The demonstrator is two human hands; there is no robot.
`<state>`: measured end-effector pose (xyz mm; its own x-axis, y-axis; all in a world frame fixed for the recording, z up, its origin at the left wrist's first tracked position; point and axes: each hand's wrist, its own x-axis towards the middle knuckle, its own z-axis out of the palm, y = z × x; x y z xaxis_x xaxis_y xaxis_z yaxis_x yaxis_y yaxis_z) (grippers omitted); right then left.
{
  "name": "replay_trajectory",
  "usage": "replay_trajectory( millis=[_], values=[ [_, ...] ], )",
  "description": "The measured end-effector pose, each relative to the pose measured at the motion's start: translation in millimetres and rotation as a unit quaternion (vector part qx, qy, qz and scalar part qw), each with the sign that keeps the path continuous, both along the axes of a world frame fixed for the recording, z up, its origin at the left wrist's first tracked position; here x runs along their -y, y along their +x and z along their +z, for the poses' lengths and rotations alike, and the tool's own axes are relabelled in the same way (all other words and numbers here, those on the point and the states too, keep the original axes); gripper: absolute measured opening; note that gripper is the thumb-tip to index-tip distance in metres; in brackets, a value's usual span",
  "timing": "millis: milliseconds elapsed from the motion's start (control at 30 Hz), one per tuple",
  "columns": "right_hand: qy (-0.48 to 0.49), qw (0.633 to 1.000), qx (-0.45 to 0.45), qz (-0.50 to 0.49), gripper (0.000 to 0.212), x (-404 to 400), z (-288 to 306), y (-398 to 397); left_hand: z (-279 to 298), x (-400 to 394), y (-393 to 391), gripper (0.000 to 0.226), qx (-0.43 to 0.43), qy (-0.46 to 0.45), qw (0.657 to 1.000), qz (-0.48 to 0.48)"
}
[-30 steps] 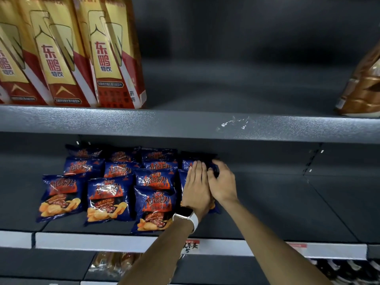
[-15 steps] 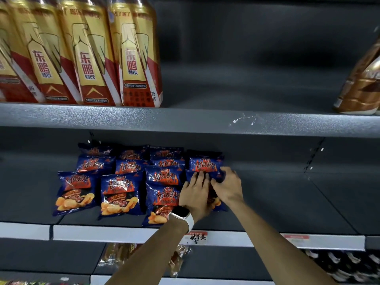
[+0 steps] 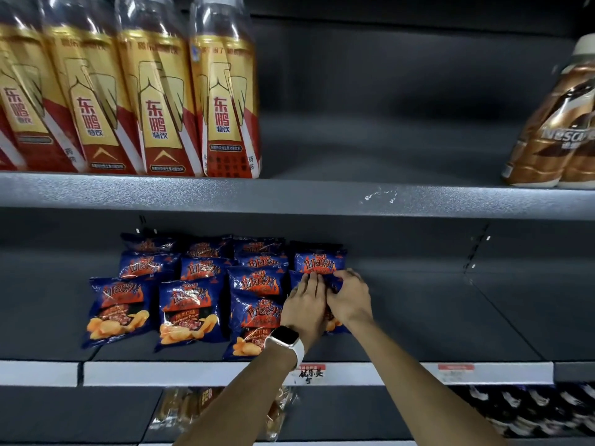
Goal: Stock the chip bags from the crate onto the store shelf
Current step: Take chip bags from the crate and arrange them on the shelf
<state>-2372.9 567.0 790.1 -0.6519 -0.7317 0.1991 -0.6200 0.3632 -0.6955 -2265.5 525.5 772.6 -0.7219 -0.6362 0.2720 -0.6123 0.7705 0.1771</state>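
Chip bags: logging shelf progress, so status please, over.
Both hands on the front chip bag of the rightmost column: left hand flat, right hand gripping. Three columns already laid. Shelf to the right unobstructed.

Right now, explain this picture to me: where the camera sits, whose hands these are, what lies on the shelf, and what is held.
There is no machine here. A person wears one camera on the head, looking forward and down, so both arms reach in from the bottom. The left hand, with a watch on its wrist, and the right hand both rest on the front chip bag in the rightmost row. The right hand's fingers curl over the bag's top edge; the left hand's lie flat. Blue chip bags lie in rows on the middle shelf. Above stand gold bottles and brown bottles.
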Motion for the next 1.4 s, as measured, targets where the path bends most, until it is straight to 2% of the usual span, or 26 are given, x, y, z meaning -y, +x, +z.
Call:
replay_trajectory(
  millis=[167,367,633,867,967,1100,1267,1400],
  values=[
    [0.009,0.999,-0.042,0.013,0.036,-7.9,11.9,17.4,12.0,-0.2,14.0,0.083,-0.001,-0.023,1.0,-0.001],
    [0.037,0.995,-0.087,0.022,0.05,-22.2,23.5,42.4,24.1,0.4,31.7,0.071,-0.014,-0.041,0.999,0.003],
    [0.068,0.989,-0.132,0.022,0.044,-49.7,24.4,68.6,33.1,-15.7,57.7,0.071,-0.071,0.018,0.997,-0.01],
    [0.047,0.991,-0.124,0.02,0.043,-94.3,28.0,66.8,43.4,-56.9,59.6,0.07,-0.1,0.07,0.992,-0.023],
    [0.037,0.991,-0.128,0.003,0.035,-133.3,31.4,52.3,46.2,-89.0,38.3,0.069,-0.107,0.083,0.989,-0.06],
    [0.036,0.991,-0.122,-0.05,0.039,-208.3,41.3,11.0,53.5,-154.5,-18.3,0.072,-0.093,0.095,0.984,-0.121],
    [0.031,0.982,-0.119,-0.142,0.046,-335.3,49.5,-57.7,63.5,-274.0,-97.2,0.062,-0.115,0.123,0.964,-0.207],
    [0.03,0.972,-0.115,-0.204,0.045,-439.7,48.8,-102.2,64.9,-370.2,-155.2,0.063,-0.117,0.127,0.947,-0.272]
  ],
)
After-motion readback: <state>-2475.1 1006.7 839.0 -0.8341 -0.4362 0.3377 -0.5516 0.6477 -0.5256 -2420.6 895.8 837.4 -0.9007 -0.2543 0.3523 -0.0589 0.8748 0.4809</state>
